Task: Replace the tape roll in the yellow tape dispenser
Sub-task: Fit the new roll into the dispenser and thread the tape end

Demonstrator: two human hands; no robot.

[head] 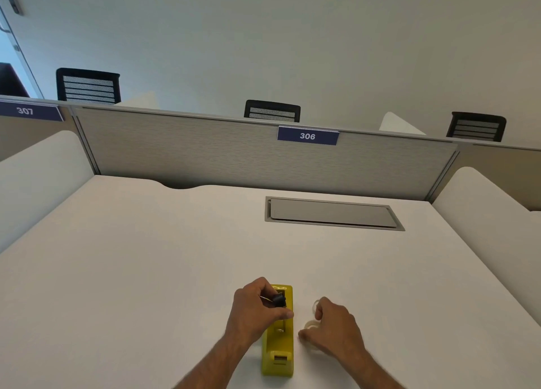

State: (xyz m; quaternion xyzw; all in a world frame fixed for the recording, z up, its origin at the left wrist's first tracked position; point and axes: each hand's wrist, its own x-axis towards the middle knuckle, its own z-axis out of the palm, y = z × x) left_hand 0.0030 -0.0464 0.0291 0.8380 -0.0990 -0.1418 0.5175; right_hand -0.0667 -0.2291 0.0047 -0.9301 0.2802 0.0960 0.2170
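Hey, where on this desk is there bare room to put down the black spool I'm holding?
The widest bare patch of the desk lies left of the yellow dispenser and your left hand. More bare room sits between the dispenser and the grey cable hatch. Crowded: right of the dispenser, where your right hand covers the clear tape rolls.

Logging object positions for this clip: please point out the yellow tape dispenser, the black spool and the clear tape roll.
yellow tape dispenser (278, 344): head view, on its top face.
black spool (279, 298): head view, on its dark hub.
clear tape roll (311, 325): head view, on its visible rim.
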